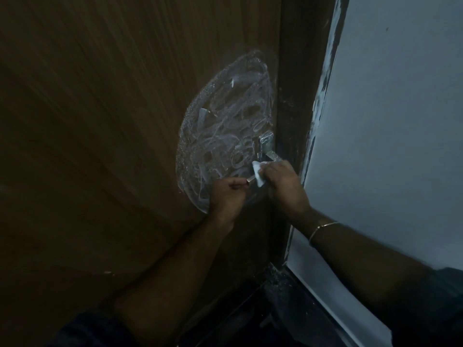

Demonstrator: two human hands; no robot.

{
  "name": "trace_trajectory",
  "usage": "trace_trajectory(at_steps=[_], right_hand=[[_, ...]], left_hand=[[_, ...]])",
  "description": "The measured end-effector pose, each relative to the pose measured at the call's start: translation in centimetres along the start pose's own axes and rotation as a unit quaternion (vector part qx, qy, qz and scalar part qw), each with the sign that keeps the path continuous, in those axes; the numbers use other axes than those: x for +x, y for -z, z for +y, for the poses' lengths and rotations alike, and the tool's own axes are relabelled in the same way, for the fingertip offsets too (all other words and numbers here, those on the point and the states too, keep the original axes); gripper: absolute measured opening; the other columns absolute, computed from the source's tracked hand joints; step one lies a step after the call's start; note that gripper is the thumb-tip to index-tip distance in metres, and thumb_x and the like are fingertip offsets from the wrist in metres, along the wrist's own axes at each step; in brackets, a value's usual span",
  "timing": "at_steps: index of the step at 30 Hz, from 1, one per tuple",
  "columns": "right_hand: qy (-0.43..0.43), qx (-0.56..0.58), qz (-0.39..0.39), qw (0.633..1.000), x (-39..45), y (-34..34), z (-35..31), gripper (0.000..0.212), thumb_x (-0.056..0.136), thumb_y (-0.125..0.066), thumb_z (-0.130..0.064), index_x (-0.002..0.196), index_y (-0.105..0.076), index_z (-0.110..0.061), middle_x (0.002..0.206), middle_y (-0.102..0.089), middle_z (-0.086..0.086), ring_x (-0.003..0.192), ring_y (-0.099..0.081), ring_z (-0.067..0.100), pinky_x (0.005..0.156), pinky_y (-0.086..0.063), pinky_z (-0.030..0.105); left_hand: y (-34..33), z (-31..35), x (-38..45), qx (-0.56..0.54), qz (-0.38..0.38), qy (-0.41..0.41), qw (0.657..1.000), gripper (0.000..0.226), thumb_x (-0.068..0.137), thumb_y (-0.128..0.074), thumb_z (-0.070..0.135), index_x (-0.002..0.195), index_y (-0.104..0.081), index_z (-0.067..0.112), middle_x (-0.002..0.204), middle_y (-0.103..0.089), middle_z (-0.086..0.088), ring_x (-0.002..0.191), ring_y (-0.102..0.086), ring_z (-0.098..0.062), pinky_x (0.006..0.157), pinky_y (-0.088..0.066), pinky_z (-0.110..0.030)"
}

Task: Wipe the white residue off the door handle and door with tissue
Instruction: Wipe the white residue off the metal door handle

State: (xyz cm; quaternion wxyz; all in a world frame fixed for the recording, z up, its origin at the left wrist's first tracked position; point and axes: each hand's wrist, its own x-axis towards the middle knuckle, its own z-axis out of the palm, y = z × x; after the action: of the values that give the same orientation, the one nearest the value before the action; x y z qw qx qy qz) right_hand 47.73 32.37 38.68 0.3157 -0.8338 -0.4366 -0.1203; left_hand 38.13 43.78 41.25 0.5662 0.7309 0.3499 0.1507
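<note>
Tissue between hands, pressed on door handle.

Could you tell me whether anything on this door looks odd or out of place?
Yes: a large oval of white residue swirls across the brown door beside the handle; rough pale paint streaks also edge the frame.

A pale blue-grey painted wall fills the right side, smooth apart from a few small dark specks. Along its left edge runs a dark brown wooden door frame, where the wall paint ends in a ragged, uneven line. A thin gold-coloured bangle shows at lower right. The floor at the bottom lies too dark to make out.
</note>
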Motion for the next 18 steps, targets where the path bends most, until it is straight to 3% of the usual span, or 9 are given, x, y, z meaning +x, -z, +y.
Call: trace_trajectory(at_steps=[3,5,7,9,10,13,15,18], right_hand=[[-0.139,0.116,0.079,0.980,-0.9,-1.5,-2.3,0.012,0.087,-0.063,-0.002,0.096,-0.070,0.001,0.108,-0.061,0.015,0.098,-0.056,0.022,0.088,-0.035,0.007],[-0.252,0.228,0.133,0.931,-1.5,-2.3,-3.6,0.010,0.085,-0.066,0.003,0.093,-0.071,-0.001,0.104,-0.061,0.009,0.091,-0.058,0.015,0.079,-0.036,-0.003],[-0.351,0.359,0.160,0.850,-1.7,-2.8,-4.8,0.013,0.084,-0.067,0.004,0.095,-0.071,0.000,0.101,-0.067,0.010,0.090,-0.064,0.018,0.080,-0.048,0.006],[-0.432,0.498,0.156,0.736,-1.7,-2.7,-5.6,0.018,0.085,-0.065,0.006,0.102,-0.069,0.002,0.099,-0.071,0.014,0.085,-0.068,0.017,0.082,-0.058,0.025],[-0.453,0.562,0.146,0.677,-1.6,-2.4,-5.9,0.020,0.087,-0.063,0.007,0.105,-0.068,0.001,0.099,-0.071,0.014,0.083,-0.070,0.015,0.080,-0.060,0.028],[-0.450,0.717,0.088,0.525,-1.6,-1.9,-6.2,0.026,0.096,-0.049,0.005,0.119,-0.062,0.000,0.117,-0.066,0.018,0.108,-0.066,0.026,0.099,-0.053,0.038],[-0.435,0.766,0.066,0.469,-1.6,-1.8,-6.2,0.031,0.100,-0.043,0.002,0.127,-0.057,0.001,0.130,-0.060,0.022,0.124,-0.056,0.032,0.108,-0.045,0.043],[-0.440,0.797,0.098,0.402,-1.0,-1.5,-5.4,0.031,0.101,-0.041,0.002,0.127,-0.056,0.001,0.136,-0.054,0.025,0.122,-0.056,0.033,0.101,-0.049,0.039]], left_hand=[[0.0,0.2,0.0,0.035,0.006,-0.018,0.999,0.023,0.092,-0.062,0.013,0.080,-0.067,0.032,0.085,-0.067,0.015,0.085,-0.063,-0.005,0.065,-0.047,-0.020],[0.0,0.2,0.1,0.054,0.009,-0.034,0.998,0.020,0.092,-0.063,0.017,0.078,-0.068,0.031,0.081,-0.067,0.015,0.080,-0.063,-0.004,0.061,-0.044,-0.019],[0.2,0.4,0.3,0.079,0.012,-0.053,0.995,0.020,0.092,-0.064,0.019,0.076,-0.067,0.030,0.074,-0.065,0.015,0.073,-0.061,-0.001,0.058,-0.041,-0.016],[0.3,0.4,0.6,0.106,0.010,-0.066,0.992,0.019,0.092,-0.064,0.020,0.076,-0.067,0.029,0.072,-0.064,0.014,0.070,-0.060,-0.001,0.056,-0.039,-0.016],[0.3,0.5,0.7,0.119,0.008,-0.069,0.990,0.016,0.092,-0.064,0.021,0.078,-0.067,0.027,0.073,-0.064,0.012,0.070,-0.060,-0.003,0.056,-0.039,-0.017],[0.5,0.6,1.0,0.154,0.008,-0.093,0.984,0.011,0.092,-0.065,0.027,0.082,-0.067,0.022,0.073,-0.063,0.011,0.069,-0.060,-0.003,0.056,-0.038,-0.017],[0.4,0.6,1.0,0.165,0.001,-0.110,0.980,0.013,0.094,-0.062,0.027,0.084,-0.066,0.021,0.073,-0.062,0.012,0.070,-0.058,-0.002,0.058,-0.039,-0.018],[0.3,0.6,1.0,0.199,-0.002,-0.125,0.972,0.009,0.095,-0.060,0.021,0.092,-0.067,0.016,0.080,-0.062,0.010,0.072,-0.057,-0.001,0.060,-0.040,-0.014]])
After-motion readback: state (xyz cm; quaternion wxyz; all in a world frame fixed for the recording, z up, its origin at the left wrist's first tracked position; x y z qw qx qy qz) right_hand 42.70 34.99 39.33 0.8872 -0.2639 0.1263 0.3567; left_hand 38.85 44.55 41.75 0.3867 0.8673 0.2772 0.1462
